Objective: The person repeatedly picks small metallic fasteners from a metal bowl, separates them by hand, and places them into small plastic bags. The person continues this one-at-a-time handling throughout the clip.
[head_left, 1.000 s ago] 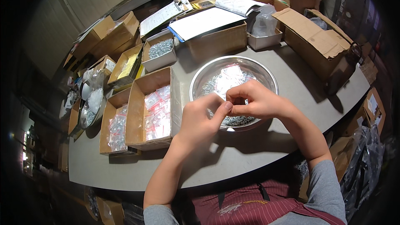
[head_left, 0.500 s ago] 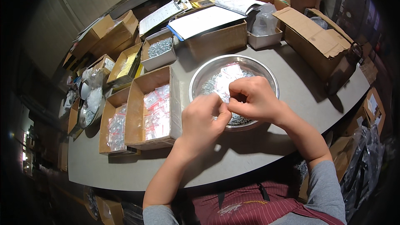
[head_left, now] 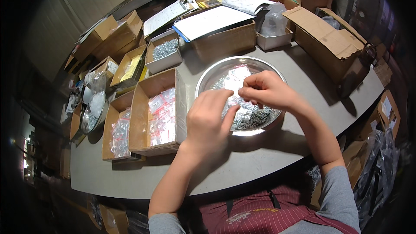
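Note:
A round steel bowl (head_left: pixel 203 74) holds a heap of small grey screws (head_left: pixel 251 119) with small clear plastic bags (head_left: pixel 237 78) lying on top toward its far side. My left hand (head_left: pixel 208 115) is at the bowl's near left rim, thumb and fingers apart with a gap between them. Over the bowl, my right hand (head_left: pixel 271 92) has its thumb and fingertips pinched together; whatever they hold, if anything, is too small to make out. Left of the bowl, an open cardboard box (head_left: pixel 178 99) contains small clear bags with red strips (head_left: pixel 162 115).
Beside that box stands a second carton (head_left: pixel 108 123) of small bags. Farther back are a white box of metal hardware (head_left: pixel 164 50), a carton with papers on top (head_left: pixel 225 39) and a small box with a plastic bag (head_left: pixel 274 39). A large carton (head_left: pixel 325 39) occupies the right side.
My hands, close together half a second ago, have moved apart. The left thumb and fingers have opened, and my right hand has risen slightly, exposing more screws.

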The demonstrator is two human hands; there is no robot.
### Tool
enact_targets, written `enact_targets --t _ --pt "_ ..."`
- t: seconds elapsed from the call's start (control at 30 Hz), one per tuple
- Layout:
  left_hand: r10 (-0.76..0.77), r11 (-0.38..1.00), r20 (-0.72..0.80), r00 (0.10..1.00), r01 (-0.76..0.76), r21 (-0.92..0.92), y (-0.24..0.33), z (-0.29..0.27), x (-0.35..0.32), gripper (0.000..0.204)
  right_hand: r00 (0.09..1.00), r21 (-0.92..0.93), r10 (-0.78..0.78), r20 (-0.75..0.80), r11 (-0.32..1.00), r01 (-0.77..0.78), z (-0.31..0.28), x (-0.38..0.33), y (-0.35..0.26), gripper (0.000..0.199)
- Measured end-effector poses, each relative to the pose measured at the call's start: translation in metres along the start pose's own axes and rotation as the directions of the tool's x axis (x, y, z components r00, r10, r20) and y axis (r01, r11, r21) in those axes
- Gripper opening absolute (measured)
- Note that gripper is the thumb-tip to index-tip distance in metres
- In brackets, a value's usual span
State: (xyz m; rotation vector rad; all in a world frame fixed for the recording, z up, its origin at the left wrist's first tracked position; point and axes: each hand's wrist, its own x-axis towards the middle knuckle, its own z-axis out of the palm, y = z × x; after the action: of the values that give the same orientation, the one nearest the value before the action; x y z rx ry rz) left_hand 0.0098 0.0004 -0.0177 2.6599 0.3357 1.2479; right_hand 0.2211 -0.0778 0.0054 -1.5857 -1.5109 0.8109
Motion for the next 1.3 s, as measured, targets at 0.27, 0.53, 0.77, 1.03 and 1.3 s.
enact_targets --t 0.27,0.53,0.77,1.03,1.3 --pt "-0.028 0.999 0.034 0.999 0.027 0.029 0.000 0.001 0.001 0.031 0.928 -0.653 0.149 0.342 0.747 0.121 -0.007 -0.008 0.024 0.034" --pt "-0.073 0.997 0.074 0.995 0.075 -0.027 -0.002 0.001 -0.002 0.032 0.963 -0.321 -0.067 0.261 0.935 0.152 -0.021 0.001 0.019 0.010" --pt "-0.150 0.978 0.135 0.979 0.167 -0.129 0.003 0.003 -0.003 0.037 0.964 0.188 -0.158 0.212 0.975 0.118 -0.023 0.001 0.007 0.023" --pt "-0.166 0.957 0.178 0.970 0.202 -0.209 0.004 0.007 -0.006 0.042 0.908 0.040 -0.413 0.074 0.911 0.411 -0.009 -0.011 -0.011 0.025" --pt "-0.200 0.956 0.175 0.964 0.231 -0.183 0.002 0.007 -0.006 0.037 0.970 -0.586 0.018 0.243 0.800 0.132 -0.021 -0.015 0.000 0.029"
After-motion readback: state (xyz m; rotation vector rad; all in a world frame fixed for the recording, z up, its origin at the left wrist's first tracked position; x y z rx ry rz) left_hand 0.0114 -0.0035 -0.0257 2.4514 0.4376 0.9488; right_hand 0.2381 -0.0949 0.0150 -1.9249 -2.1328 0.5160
